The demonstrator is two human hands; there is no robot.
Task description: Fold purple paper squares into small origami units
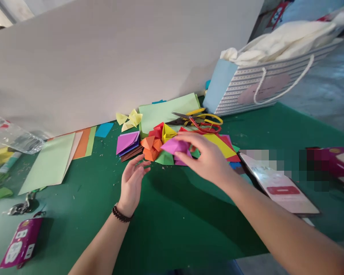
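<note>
My right hand reaches over a heap of folded coloured paper pieces on the green table and pinches a folded purple paper piece. My left hand, with a dark bead bracelet on the wrist, hovers open just in front of the orange folded pieces, holding nothing. A stack of purple and brown folded squares lies left of the heap. Flat red and yellow paper lies behind my right hand.
Scissors with yellow and red handles lie on a light green sheet. A striped paper bag stands at the back right, a phone at the right, paper sheets at the left, a magenta packet front left. A white board walls the back.
</note>
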